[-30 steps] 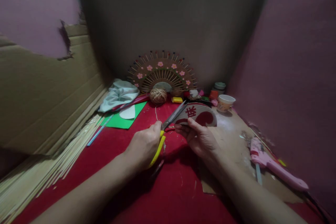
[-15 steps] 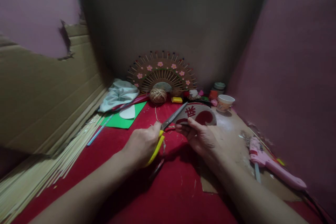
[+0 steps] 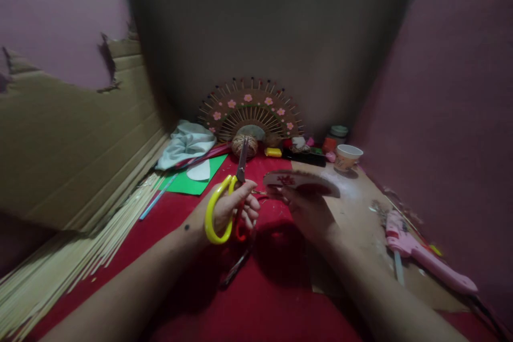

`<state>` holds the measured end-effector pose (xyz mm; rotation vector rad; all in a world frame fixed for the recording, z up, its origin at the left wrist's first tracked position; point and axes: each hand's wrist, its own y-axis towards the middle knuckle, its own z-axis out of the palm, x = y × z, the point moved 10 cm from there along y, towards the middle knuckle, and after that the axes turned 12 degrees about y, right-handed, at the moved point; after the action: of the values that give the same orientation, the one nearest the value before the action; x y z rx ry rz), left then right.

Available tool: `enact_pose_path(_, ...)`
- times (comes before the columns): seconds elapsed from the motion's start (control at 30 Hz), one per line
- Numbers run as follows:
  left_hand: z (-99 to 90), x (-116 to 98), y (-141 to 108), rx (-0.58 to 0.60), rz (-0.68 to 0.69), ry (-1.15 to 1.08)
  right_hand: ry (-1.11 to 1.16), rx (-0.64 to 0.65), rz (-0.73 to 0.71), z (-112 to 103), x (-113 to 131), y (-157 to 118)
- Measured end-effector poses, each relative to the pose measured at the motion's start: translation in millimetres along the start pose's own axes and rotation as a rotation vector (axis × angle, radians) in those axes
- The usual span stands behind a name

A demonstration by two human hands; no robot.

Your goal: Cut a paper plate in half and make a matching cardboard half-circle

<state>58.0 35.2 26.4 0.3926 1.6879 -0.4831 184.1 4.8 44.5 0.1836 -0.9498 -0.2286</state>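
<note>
My left hand (image 3: 240, 208) is closed around scissors (image 3: 242, 164) with yellow handles, palm partly turned up. Their blades look shut and point away from me, in front of the twine ball. A dark, frayed strand (image 3: 238, 264) dangles below this hand. To the right, my right hand (image 3: 312, 219) grips a curved piece of printed cardboard (image 3: 300, 183) by its lower left edge, thumb against it. The piece has dark red lettering and is tilted so that I see it nearly edge-on. Scissors and cardboard are apart.
A fan decorated with pink flowers (image 3: 248, 98) stands at the back behind a twine ball (image 3: 250, 145). Thin sticks (image 3: 100, 246) and green paper (image 3: 188, 186) lie left. On the right are a paper cup (image 3: 348, 158) and a pink glue gun (image 3: 428, 262) on cardboard.
My left hand has drawn the scissors away from the cardboard piece and turned over, so the blades now point forward. My right hand has tilted the piece flatter and slightly lower.
</note>
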Motion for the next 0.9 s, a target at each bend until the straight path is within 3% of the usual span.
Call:
enact_pose_path(0.13, 0.7, -9.2, -1.1, 0.031, 0.022, -0.222, -0.421, 0.173, -0.177, 28.8, 21.3, -17.4)
enact_pose_path(0.2, -5.8, -14.0, -0.6, -0.004, 0.087, -0.259, -0.443, 0.202, -0.146, 34.3, 18.8, -21.3)
enact_pose_path(0.27, -15.3, -18.3, -1.6, -0.070, 0.154, -0.227, -0.343, 0.151, -0.114, 28.7, 16.1, -18.7)
enact_pose_path(0.4, -25.8, -32.3, -12.1, -0.194, 0.238, 0.071, 0.003, -0.025, 0.003, 1.8, 1.6, -5.6)
enact_pose_path(0.5, -21.8, -41.9, -22.2, -0.234, 0.276, 0.323, 0.140, 0.047, 0.259, 8.5, -25.0, -7.8)
enact_pose_path(0.57, -16.5, -46.9, -27.2, -0.241, 0.342, 0.447, 0.112, 0.107, 0.324, 16.9, -31.4, -14.4)
enact_pose_path(0.7, -10.0, -45.5, -28.0, -0.228, 0.438, 0.679, 0.021, 0.096, 0.296, 19.0, -29.4, -19.1)
enact_pose_path(0.9, 2.5, -45.5, -24.5, -0.125, 0.534, 1.015, -0.008, 0.011, 0.084, 4.2, -2.1, -4.3)
